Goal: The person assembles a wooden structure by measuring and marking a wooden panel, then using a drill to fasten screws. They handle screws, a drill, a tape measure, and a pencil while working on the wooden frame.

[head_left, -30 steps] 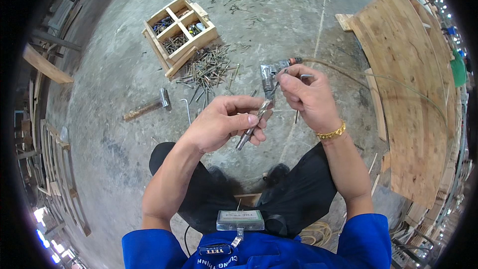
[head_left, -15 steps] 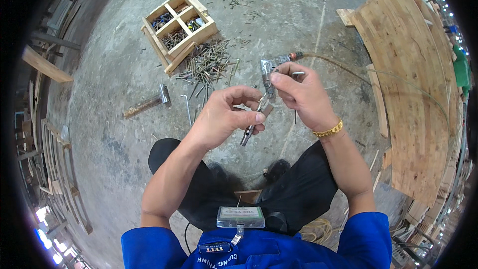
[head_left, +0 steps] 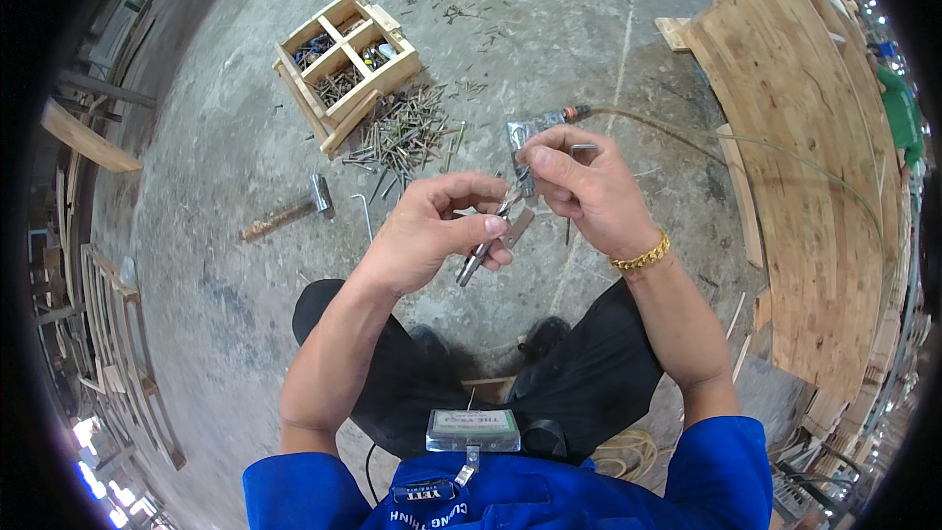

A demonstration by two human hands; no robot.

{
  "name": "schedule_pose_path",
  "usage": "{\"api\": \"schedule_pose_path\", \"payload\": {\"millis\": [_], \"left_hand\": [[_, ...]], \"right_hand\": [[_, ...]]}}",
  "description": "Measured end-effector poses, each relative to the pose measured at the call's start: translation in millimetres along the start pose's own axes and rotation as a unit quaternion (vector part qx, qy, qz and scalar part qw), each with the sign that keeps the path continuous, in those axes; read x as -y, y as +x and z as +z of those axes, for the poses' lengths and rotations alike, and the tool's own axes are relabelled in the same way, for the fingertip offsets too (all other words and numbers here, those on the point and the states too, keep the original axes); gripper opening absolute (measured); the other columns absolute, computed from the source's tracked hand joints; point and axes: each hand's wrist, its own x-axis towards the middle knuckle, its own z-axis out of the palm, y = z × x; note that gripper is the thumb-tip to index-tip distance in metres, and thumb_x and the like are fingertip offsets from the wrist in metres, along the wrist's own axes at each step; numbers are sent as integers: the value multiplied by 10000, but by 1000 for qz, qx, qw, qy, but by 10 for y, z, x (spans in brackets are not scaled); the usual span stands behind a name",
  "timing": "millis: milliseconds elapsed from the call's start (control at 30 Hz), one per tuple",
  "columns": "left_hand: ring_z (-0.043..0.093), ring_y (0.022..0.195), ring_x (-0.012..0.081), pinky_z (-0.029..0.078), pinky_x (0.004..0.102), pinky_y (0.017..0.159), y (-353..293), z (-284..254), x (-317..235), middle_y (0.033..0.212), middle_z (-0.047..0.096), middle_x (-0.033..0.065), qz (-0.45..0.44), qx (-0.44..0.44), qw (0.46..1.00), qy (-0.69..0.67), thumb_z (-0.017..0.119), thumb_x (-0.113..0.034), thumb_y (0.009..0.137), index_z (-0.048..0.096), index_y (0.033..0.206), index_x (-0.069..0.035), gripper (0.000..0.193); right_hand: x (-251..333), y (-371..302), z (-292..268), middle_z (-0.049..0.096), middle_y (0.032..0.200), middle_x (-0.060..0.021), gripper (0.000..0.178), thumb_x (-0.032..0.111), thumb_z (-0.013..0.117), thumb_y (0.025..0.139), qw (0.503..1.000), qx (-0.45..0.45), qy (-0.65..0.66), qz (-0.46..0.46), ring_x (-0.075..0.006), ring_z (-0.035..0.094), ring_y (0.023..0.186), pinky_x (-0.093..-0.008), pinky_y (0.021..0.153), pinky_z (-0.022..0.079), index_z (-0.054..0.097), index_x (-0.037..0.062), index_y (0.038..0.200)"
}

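Observation:
My left hand (head_left: pixel 442 231) is closed, with thumb and fingers pinching a metal drill bit (head_left: pixel 474 265). The bit slants, its smooth round end toward me and its fluted end toward my right hand. A flat grey piece (head_left: pixel 522 226) shows beside those fingertips; I cannot tell what it is. My right hand (head_left: pixel 589 182) is closed round a thin L-shaped hex key (head_left: pixel 586 147), most of it hidden by the fingers. Just beyond my right fingertips, a silver air drill (head_left: pixel 525 132) lies on the floor, partly covered by the hand.
A wooden four-part box (head_left: pixel 392 74) holds screws and small parts, with a pile of loose screws (head_left: pixel 402 132) beside it. A hammer (head_left: pixel 289 211) and a bent metal rod (head_left: pixel 364 216) lie left. An air hose (head_left: pixel 667 123) runs right past a curved wooden panel (head_left: pixel 785 137). A green-clad person (head_left: pixel 901 118) is beyond.
The round end of the drill bit has swung a little left in my left hand. My right hand has shifted slightly left. More of the green-clad person shows at the right.

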Motion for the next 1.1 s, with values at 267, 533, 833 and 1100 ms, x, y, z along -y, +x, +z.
{"api": "schedule_pose_path", "payload": {"millis": [267, 533, 833, 1100], "left_hand": [[640, 656, 216, 524, 296, 567, 4, 33, 74, 818, 608, 119, 18, -31, 999, 24, 584, -65, 820, 550, 1034, 84, 263], [634, 629, 222, 513, 293, 523, 8, 22, 73, 809, 613, 126, 16, -37, 999, -18, 557, -110, 855, 559, 1072, 56, 273], [594, 593, 167, 458, 244, 480, 32, 32, 99, 791, 607, 108, -6, -24, 998, -64, 536, -122, 865, 571, 1070, 51, 271], [571, 630, 117, 448, 224, 524, 29, 131, 127, 817, 592, 86, 167, -104, 959, 205, 553, -37, 846, 604, 1025, 53, 207]], "right_hand": [[-27, -33, 80, 533, 646, 24, 168, 159, 678, 793, 994, -37, -91, -51, -20, 428, 606, -194, 523, 340, 606, 15, 747], [54, -37, 102, 595, 705, -6, 139, 137, 666, 796, 993, -31, -94, -62, -41, 502, 665, -208, 585, 412, 640, 2, 807], [45, -44, 76, 594, 688, -8, 134, 121, 672, 790, 988, -36, -120, -90, -41, 495, 637, -202, 557, 407, 639, -8, 797], [16, -28, 41, 581, 665, -5, 151, 127, 684, 782, 973, -47, -172, -143, -38, 474, 617, -201, 533, 385, 636, -16, 786]]}}
